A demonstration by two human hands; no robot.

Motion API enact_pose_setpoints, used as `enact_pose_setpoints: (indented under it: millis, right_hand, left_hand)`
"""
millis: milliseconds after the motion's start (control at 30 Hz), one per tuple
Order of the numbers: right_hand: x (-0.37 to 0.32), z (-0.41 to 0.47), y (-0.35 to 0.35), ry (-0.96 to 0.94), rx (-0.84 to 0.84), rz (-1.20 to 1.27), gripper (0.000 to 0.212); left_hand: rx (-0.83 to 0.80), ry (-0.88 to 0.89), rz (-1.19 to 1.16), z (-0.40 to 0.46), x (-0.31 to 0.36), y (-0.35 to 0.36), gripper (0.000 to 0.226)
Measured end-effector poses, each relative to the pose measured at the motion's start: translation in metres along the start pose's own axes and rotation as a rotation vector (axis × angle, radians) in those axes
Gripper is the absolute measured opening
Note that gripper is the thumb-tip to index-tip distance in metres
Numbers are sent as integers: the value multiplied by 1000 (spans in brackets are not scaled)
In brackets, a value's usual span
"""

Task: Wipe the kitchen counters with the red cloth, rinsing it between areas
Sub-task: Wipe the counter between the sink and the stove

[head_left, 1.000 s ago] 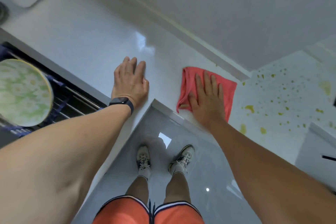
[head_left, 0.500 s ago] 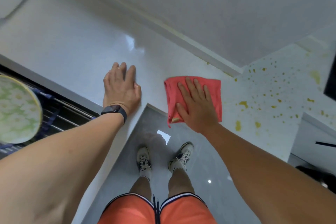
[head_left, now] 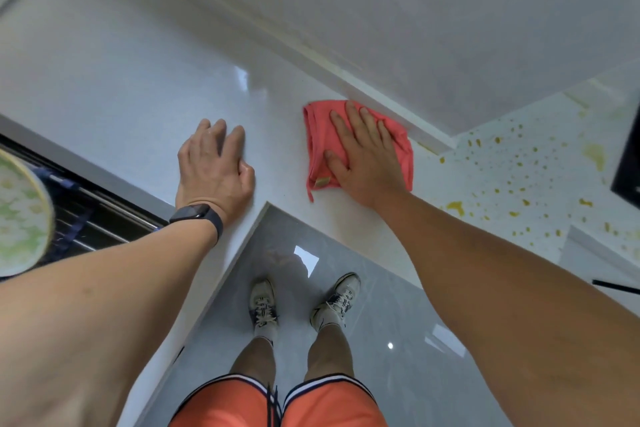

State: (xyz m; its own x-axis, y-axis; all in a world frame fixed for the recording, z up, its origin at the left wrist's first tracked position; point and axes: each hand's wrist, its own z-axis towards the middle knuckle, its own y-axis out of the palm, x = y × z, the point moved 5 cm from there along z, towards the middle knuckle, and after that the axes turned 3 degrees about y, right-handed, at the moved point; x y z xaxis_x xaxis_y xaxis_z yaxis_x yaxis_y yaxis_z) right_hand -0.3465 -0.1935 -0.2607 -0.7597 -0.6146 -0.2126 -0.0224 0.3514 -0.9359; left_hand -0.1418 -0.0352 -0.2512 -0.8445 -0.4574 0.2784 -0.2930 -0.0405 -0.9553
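Observation:
The red cloth [head_left: 320,135] lies folded on the white L-shaped counter [head_left: 121,73], close to the backsplash at the inner corner. My right hand [head_left: 363,156] presses flat on top of it, fingers straight and spread toward the wall. My left hand [head_left: 213,166] rests palm down on the bare counter to the left of the cloth, near the counter's front edge, with a dark watch on the wrist. To the right of the cloth the counter is covered with yellow splatters [head_left: 519,170].
A sink with a dark rack [head_left: 90,208] sits at the left, and a green-patterned plate [head_left: 17,215] stands at its edge. A black object [head_left: 628,163] is at the far right. The grey floor and my feet are below the counter's corner.
My right hand has slid the cloth away from the counter's front edge and back toward the wall. My left hand has stayed planted on the counter.

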Motion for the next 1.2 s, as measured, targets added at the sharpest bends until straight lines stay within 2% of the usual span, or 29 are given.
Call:
enact_pose_setpoints:
  millis: [100, 267, 433, 667, 833, 1000, 1200]
  right_hand:
    - [16, -20, -1, 50, 10, 39, 69]
    - [78, -81, 6, 263, 0, 2, 71]
    - [33, -59, 9, 444, 71, 17, 74]
    - [-50, 12, 7, 136, -20, -18, 70]
    - [-24, 2, 4, -60, -52, -20, 71]
    - [49, -59, 3, 162, 2, -10, 70]
    - [47, -76, 14, 357, -1, -12, 70]
  left_hand:
    - [-10, -13, -12, -2, 1, -1, 51]
    - [-29, -18, -16, -2, 3, -2, 53]
    - [-30, -1, 8, -1, 2, 0, 49]
    - [6, -12, -40, -2, -3, 4, 55]
    - [22, -26, -59, -4, -2, 4, 54]
    - [8, -21, -43, -4, 3, -3, 52]
    - [-5, -18, -27, -5, 3, -2, 52]
